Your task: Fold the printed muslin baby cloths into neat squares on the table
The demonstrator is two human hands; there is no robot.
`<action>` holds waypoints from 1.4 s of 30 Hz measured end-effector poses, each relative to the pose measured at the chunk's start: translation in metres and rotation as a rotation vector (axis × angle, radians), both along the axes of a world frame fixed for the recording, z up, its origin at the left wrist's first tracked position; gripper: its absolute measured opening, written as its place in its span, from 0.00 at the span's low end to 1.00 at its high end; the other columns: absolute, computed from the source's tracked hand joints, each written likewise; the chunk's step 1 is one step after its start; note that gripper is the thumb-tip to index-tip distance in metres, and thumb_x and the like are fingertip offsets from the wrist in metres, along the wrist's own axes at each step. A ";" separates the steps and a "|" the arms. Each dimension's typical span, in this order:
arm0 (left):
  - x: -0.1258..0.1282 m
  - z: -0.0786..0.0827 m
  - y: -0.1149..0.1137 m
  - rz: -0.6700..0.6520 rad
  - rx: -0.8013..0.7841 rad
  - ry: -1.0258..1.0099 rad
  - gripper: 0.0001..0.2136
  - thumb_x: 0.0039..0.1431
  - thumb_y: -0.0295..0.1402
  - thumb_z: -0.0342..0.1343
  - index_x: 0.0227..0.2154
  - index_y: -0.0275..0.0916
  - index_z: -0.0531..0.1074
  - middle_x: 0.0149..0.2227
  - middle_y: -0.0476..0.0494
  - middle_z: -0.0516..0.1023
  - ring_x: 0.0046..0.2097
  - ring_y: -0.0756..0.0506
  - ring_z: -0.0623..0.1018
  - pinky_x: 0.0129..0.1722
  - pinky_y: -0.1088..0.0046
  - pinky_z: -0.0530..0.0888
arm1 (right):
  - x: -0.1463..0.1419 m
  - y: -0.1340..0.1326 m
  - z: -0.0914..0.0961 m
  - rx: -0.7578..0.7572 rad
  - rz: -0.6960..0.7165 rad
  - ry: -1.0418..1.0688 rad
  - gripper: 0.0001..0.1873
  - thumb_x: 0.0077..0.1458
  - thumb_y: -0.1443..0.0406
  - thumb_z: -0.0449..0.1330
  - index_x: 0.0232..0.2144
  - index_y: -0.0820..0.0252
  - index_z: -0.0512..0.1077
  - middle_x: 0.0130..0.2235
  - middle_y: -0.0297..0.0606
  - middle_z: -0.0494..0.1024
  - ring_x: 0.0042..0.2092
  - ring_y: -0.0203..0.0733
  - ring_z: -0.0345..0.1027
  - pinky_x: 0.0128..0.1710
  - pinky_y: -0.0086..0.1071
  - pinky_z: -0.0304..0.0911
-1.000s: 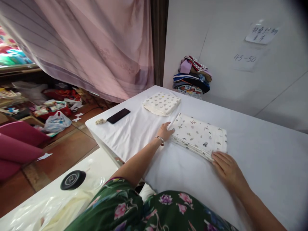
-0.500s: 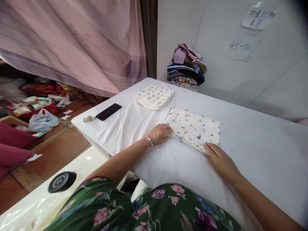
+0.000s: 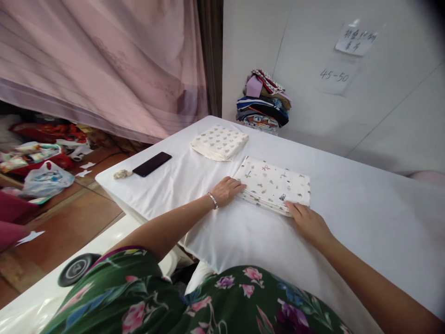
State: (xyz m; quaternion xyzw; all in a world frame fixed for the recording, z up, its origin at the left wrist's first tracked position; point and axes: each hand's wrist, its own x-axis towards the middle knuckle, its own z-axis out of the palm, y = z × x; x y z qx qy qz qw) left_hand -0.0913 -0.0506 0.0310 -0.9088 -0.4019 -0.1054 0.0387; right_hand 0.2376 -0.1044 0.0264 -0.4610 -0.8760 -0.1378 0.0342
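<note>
A white folded cloth (image 3: 273, 178) printed with small plants and figures lies flat on the white-covered table (image 3: 365, 222), its layers showing along the near edge. At its near left corner, my left hand (image 3: 226, 190) grips the edge, fingers close together. My right hand (image 3: 308, 222) has its fingers closed on the near edge toward the right corner; part of its grip is hidden. Farther back and to the left rests a second folded cloth (image 3: 219, 141), cream with small grey prints, apart from both hands.
A black phone (image 3: 152, 164) with a pale charm (image 3: 122, 174) lies near the table's left edge. Behind the table a pile of folded clothes (image 3: 264, 99) stands against the wall. At lower left is a round black object (image 3: 78, 269) on a white surface. A pink curtain (image 3: 139, 60) hangs at left.
The whole view has shifted slightly, so things sit a little farther left. Both hands stay at the near edge of the folded cloth, which looks the same.
</note>
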 end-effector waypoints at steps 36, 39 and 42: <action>0.051 0.010 0.073 0.530 -0.613 -0.690 0.15 0.50 0.46 0.53 0.38 0.44 0.74 0.40 0.49 0.76 0.39 0.46 0.74 0.39 0.74 0.70 | 0.068 0.075 0.012 -0.735 -0.437 1.034 0.23 0.46 0.57 0.59 0.46 0.56 0.70 0.50 0.40 0.71 0.50 0.47 0.64 0.51 0.39 0.58; 0.053 0.010 0.074 0.497 -0.605 -0.621 0.18 0.46 0.49 0.57 0.38 0.46 0.74 0.43 0.50 0.75 0.41 0.46 0.74 0.40 0.74 0.70 | 0.064 0.071 0.007 -0.651 -0.399 0.976 0.20 0.47 0.56 0.58 0.44 0.55 0.71 0.47 0.38 0.73 0.47 0.47 0.66 0.49 0.39 0.60; 0.055 0.006 0.075 0.523 -0.618 -0.592 0.15 0.47 0.48 0.56 0.34 0.45 0.75 0.39 0.50 0.76 0.39 0.46 0.75 0.39 0.73 0.71 | 0.056 0.070 -0.001 -0.538 -0.372 0.976 0.16 0.49 0.57 0.56 0.40 0.55 0.71 0.47 0.38 0.73 0.49 0.45 0.65 0.49 0.39 0.59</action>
